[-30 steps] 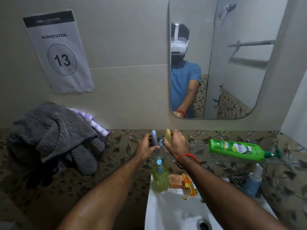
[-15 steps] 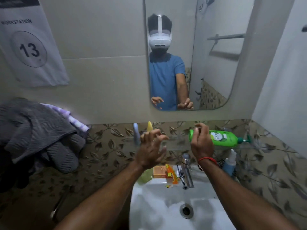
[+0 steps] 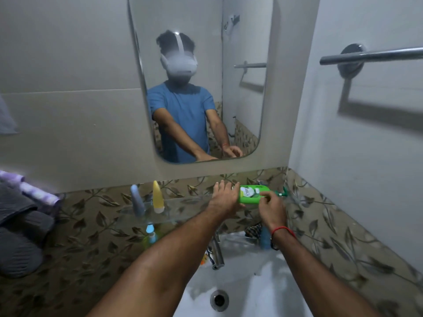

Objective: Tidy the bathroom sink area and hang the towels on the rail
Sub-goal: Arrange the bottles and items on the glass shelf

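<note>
Both my hands grip the green bottle lying sideways on the glass shelf: left hand fingers wrapped over its base, right hand fingers pinching near the pump. Towels heaped far left; rail bare, right wall.

Bare forearms, a thin red thread bracelet round the right wrist above the right hand, left hand unadorned; reflected in the mirror, a short-sleeved blue T-shirt and white strapped headset.
</note>
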The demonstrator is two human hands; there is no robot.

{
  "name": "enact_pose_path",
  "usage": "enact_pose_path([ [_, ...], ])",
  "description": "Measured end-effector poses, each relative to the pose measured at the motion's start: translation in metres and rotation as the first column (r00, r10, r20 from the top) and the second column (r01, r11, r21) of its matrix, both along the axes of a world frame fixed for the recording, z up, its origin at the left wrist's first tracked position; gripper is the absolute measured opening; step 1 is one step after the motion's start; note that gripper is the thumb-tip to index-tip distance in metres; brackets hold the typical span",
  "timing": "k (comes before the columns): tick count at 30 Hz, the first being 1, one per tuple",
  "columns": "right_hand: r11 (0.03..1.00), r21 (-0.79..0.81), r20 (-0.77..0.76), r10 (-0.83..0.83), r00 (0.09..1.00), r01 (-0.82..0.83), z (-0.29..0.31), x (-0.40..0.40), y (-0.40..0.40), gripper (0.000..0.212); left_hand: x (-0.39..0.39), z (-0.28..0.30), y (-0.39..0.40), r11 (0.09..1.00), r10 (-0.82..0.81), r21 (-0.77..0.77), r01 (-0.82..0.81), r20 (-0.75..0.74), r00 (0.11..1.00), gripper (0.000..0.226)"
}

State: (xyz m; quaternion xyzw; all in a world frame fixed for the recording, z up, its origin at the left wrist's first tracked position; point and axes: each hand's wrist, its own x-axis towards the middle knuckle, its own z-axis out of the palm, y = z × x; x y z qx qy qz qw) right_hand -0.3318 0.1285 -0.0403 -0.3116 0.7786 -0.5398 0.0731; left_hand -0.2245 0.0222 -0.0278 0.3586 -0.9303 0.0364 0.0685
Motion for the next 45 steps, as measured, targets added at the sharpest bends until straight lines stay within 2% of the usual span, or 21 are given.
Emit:
enact_pose_path([
  [3, 0.994, 0.07, 0.105, 0.073, 0.992, -0.08, -0.01, -0.005, 0.004, 0.03, -0.005, -0.001, 0.008, 0.989, 0.063, -0.136, -0.052, 0.076, 0.995, 0.078],
  [8, 0.985, 0.086, 0.177, 0.135, 0.975, -0.152, -0.019, 0.008, -0.001, 0.051, 0.017, -0.013, 0.008, 0.979, 0.141, -0.143, -0.143, -0.02, 0.99, 0.066],
  [13, 0.97, 0.008, 0.191, 0.238, 0.952, -0.244, -0.007, 0.046, -0.03, 0.054, 0.06, -0.012, -0.003, 0.973, 0.219, -0.025, -0.23, -0.218, 0.951, 0.078],
  [17, 0.919, -0.028, 0.18, 0.392, 0.902, -0.393, 0.015, 0.087, -0.057, 0.064, 0.093, -0.009, -0.003, 0.978, 0.175, 0.186, -0.093, -0.499, 0.849, 0.078],
  [20, 0.897, -0.003, 0.08, 0.44, 0.894, -0.441, 0.031, 0.118, -0.076, 0.058, 0.121, -0.005, -0.006, 0.968, 0.172, 0.251, -0.024, -0.587, 0.791, 0.08],
  [23, 0.917, 0.075, -0.037, 0.394, 0.918, -0.391, 0.045, 0.142, -0.088, 0.053, 0.145, 0.001, -0.008, 0.959, 0.187, 0.285, 0.0, -0.63, 0.753, 0.071],
  [27, 0.903, 0.185, -0.235, 0.424, 0.875, -0.388, 0.054, 0.166, -0.096, 0.054, 0.164, 0.002, -0.004, 0.94, 0.301, 0.333, -0.077, -0.7, 0.648, 0.065],
  [29, 0.9, 0.21, -0.286, 0.43, 0.856, -0.382, 0.055, 0.175, -0.099, 0.049, 0.172, -0.003, 0.004, 0.944, 0.32, 0.3, -0.135, -0.746, 0.583, 0.068],
  [31, 0.903, 0.209, -0.309, 0.424, 0.851, -0.374, 0.054, 0.18, -0.102, 0.046, 0.181, -0.014, 0.012, 0.957, 0.291, 0.244, -0.159, -0.782, 0.551, 0.071],
  [33, 0.899, 0.216, -0.308, 0.432, 0.847, -0.38, 0.053, 0.182, -0.103, 0.045, 0.192, -0.029, 0.022, 0.965, 0.258, 0.191, -0.179, -0.808, 0.529, 0.058],
  [35, 0.899, 0.214, -0.302, 0.434, 0.849, -0.383, 0.051, 0.181, -0.104, 0.045, 0.203, -0.043, 0.03, 0.972, 0.227, 0.15, -0.178, -0.789, 0.571, 0.041],
  [37, 0.903, 0.204, -0.304, 0.425, 0.853, -0.377, 0.05, 0.181, -0.104, 0.046, 0.212, -0.055, 0.032, 0.98, 0.196, 0.129, -0.151, -0.762, 0.617, 0.034],
  [39, 0.907, 0.2, -0.312, 0.418, 0.853, -0.371, 0.049, 0.181, -0.104, 0.046, 0.218, -0.062, 0.033, 0.978, 0.207, 0.149, -0.145, -0.763, 0.612, 0.029],
  [43, 0.901, 0.197, -0.3, 0.432, 0.851, -0.388, 0.045, 0.18, -0.105, 0.048, 0.224, -0.068, 0.032, 0.955, 0.296, 0.23, -0.187, -0.795, 0.53, 0.015],
  [45, 0.892, 0.203, -0.293, 0.448, 0.845, -0.403, 0.041, 0.179, -0.102, 0.059, 0.228, -0.072, 0.031, 0.943, 0.329, 0.252, -0.216, -0.792, 0.514, 0.005],
])
